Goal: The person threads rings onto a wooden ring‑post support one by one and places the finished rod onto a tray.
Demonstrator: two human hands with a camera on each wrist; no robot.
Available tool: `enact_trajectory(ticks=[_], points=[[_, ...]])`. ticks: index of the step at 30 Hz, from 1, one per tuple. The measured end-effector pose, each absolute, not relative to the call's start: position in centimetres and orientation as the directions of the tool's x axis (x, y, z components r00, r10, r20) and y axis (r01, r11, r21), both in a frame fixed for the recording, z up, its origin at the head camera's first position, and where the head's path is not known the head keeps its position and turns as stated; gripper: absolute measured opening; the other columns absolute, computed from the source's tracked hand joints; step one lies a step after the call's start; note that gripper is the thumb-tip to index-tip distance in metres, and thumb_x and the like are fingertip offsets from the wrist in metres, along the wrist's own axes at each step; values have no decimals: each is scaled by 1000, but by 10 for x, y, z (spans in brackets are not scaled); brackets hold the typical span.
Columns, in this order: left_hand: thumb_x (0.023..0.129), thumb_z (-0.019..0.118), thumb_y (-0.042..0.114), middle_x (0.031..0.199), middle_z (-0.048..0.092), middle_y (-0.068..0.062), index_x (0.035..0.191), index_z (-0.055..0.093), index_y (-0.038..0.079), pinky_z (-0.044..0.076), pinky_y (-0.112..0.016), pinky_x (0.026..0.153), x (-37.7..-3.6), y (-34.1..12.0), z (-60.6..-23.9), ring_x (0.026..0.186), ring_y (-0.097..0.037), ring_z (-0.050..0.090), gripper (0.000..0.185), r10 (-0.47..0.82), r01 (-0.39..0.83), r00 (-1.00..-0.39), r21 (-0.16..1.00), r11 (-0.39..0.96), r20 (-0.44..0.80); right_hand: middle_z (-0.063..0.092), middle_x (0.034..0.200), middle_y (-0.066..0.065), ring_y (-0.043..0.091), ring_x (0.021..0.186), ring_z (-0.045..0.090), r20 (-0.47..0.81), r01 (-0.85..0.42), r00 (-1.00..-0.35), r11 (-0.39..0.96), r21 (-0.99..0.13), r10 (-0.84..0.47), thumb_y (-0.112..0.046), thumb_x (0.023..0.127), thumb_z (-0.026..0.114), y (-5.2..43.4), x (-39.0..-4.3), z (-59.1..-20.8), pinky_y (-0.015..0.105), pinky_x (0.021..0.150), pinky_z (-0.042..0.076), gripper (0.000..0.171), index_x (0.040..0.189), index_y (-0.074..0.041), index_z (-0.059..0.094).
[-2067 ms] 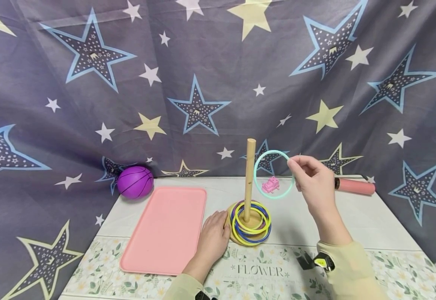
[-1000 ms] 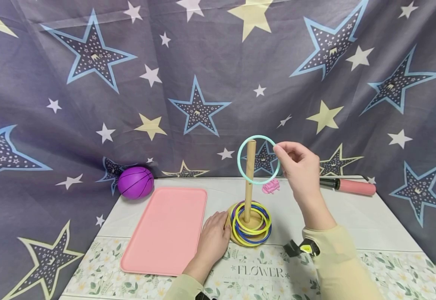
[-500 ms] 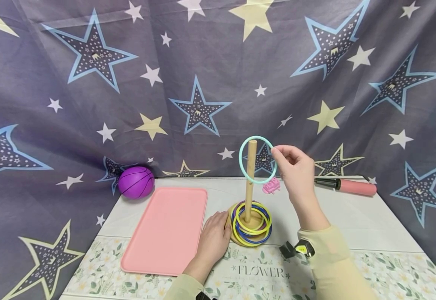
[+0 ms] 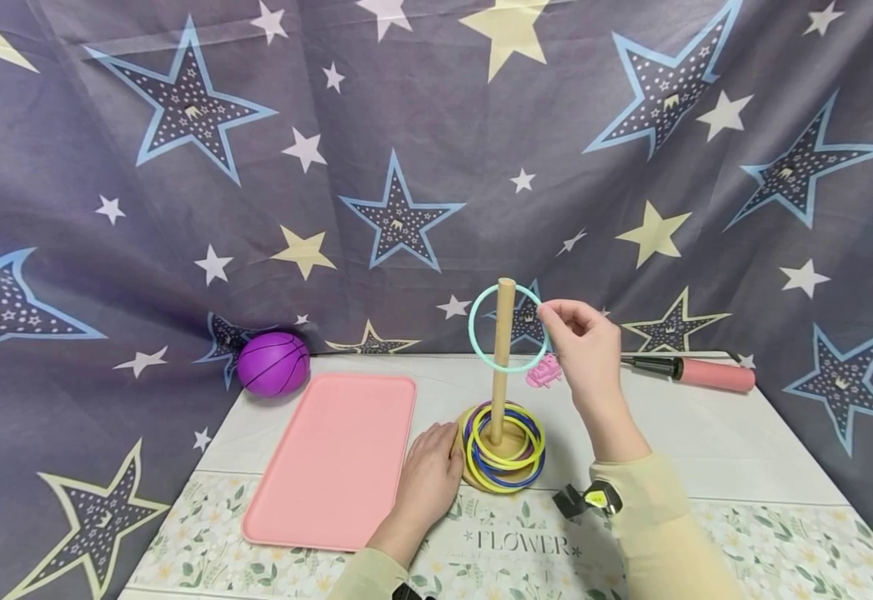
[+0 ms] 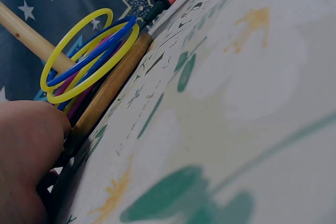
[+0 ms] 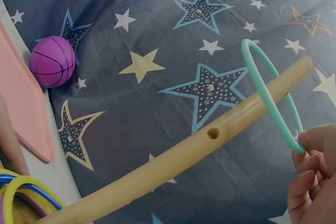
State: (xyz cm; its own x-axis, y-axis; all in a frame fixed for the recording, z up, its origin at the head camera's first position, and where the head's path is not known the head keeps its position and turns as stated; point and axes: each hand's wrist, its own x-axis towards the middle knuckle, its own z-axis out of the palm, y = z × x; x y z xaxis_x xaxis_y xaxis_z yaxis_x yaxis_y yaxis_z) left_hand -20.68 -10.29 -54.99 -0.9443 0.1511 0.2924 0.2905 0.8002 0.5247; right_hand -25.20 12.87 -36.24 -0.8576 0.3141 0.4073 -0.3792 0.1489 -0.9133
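My right hand (image 4: 586,346) pinches a mint-green ring (image 6: 264,94) at its right edge between thumb and fingertips. The ring stands tilted around the upper part of an upright wooden post (image 4: 499,396); the post's top pokes out above it in both the head and right wrist views. At the post's foot, yellow, blue and purple rings (image 4: 506,487) lie loosely stacked on the round wooden base (image 5: 113,90). My left hand (image 4: 430,471) rests palm down, fingers extended, at the left edge of that base. Its fingertips are out of sight in the left wrist view.
Left of the post lies a pink tray (image 4: 331,467), with a purple ball (image 4: 273,365) behind it. A small pink toy (image 4: 544,372) sits behind the post. A pink-handled black hand pump (image 4: 714,375) lies back right, before a starry curtain (image 4: 436,100).
The right hand has brought the mint-green ring leftward from beside the post, up to its top, then slightly down around it. The left hand stays at the base.
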Motion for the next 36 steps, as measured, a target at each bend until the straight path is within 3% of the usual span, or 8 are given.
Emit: enact_trajectory(ticks=[19, 36], points=[[111, 62, 16, 157, 60, -21, 155, 59, -4, 32, -57, 131, -206, -101, -549, 154, -41, 48, 49, 151, 293, -942, 510, 809, 301, 63, 79, 0, 8, 62, 50, 249, -226, -923, 110, -968, 294, -28, 101, 84, 131, -252, -411, 18, 48, 43, 27, 110, -2, 81], [110, 63, 17, 158, 60, -21, 155, 59, -3, 32, -58, 131, -206, -102, -550, 154, -41, 48, 50, 148, 285, -945, 509, 812, 292, 69, 89, -4, 8, 70, 52, 189, -136, -941, 197, -971, 281, -22, 102, 82, 141, -251, -454, 17, 53, 43, 24, 108, 2, 81]])
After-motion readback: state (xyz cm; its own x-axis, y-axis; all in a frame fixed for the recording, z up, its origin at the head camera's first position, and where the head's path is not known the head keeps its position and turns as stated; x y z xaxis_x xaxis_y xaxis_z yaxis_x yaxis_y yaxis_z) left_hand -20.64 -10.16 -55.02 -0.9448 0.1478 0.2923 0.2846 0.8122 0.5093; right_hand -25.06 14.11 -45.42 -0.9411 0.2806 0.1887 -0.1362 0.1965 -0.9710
